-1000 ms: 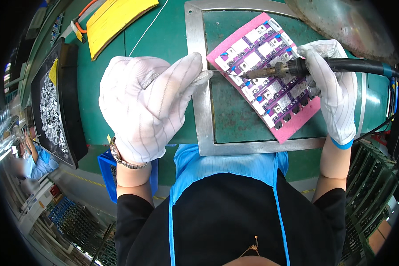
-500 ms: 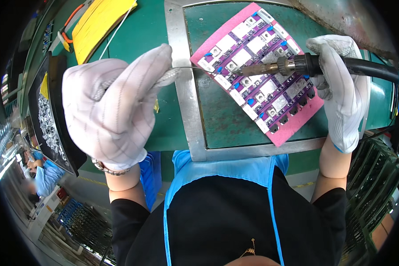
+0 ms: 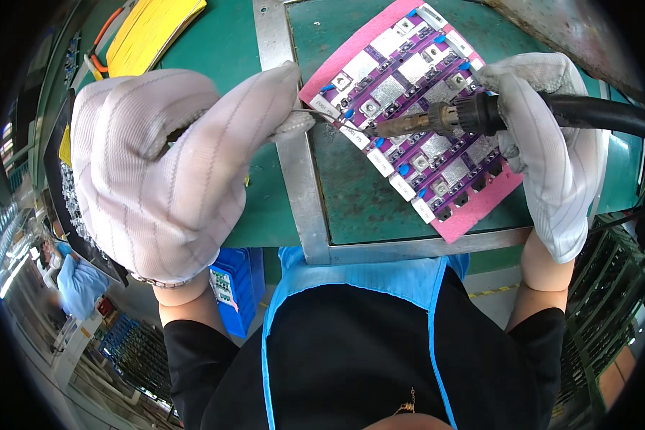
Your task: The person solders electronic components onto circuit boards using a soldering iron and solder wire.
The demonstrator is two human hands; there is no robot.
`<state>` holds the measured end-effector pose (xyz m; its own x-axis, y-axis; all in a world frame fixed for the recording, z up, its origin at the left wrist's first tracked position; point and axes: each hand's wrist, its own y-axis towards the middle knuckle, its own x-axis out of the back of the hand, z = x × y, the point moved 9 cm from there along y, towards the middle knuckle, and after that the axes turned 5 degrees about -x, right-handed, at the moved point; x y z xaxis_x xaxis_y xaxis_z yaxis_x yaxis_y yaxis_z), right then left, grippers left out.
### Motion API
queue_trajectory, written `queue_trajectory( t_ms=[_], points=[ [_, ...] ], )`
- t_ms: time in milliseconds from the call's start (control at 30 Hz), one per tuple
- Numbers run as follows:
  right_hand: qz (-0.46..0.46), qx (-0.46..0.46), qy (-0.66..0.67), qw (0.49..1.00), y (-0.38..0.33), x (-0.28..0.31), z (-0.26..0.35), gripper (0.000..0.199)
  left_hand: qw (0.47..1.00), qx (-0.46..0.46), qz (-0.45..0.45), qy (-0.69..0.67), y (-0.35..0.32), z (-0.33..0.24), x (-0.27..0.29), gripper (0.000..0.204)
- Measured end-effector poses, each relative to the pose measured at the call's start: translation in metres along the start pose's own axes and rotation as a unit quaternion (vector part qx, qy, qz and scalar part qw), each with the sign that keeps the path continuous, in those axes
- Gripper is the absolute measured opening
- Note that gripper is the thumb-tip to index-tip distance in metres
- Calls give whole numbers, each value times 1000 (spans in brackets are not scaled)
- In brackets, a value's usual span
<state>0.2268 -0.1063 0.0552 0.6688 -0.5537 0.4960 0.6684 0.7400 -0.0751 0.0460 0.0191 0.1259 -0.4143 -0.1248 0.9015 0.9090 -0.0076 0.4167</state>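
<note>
A white striped glove covers my left hand (image 3: 168, 165), whose thumb and forefinger pinch a thin solder wire (image 3: 324, 113). The wire runs right, to the left edge of a purple circuit board panel (image 3: 416, 118) with blue components and silvery pads. Gloved as well, my right hand (image 3: 552, 150) is closed round the black handle of a soldering iron (image 3: 473, 115). The iron's tip points left and meets the wire's end over the panel's left side; whether it touches the board I cannot tell. Under the panel lies a pink foam sheet (image 3: 457, 223).
A metal frame (image 3: 309, 208) borders the green work surface (image 3: 365, 208). Far left lies a yellow sheet (image 3: 147, 36). A black tray of small shiny parts (image 3: 72, 204) is partly behind my left hand. A blue bin (image 3: 240, 287) hangs low left; another person (image 3: 79, 283) sits beyond.
Both hands have shifted slightly; my left hand came nearer the panel with the solder wire, and the iron's tip moved a little left and down along the board's edge.
</note>
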Motion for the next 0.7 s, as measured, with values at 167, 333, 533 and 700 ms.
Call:
queue_trajectory(
  t_ms=[167,333,533,700],
  points=[
    [9,17,4,1000,4,-6,9,23,999,-33,-11,16,0,-3,0,38],
    [12,43,21,999,5,-7,11,24,999,-29,-10,28,5,-7,2,38],
    [-44,16,26,999,-1,1,4,24,999,-42,-13,21,5,-8,4,44],
    [-10,71,15,997,6,-6,12,22,996,-60,-12,60,9,-15,5,48]
  ],
)
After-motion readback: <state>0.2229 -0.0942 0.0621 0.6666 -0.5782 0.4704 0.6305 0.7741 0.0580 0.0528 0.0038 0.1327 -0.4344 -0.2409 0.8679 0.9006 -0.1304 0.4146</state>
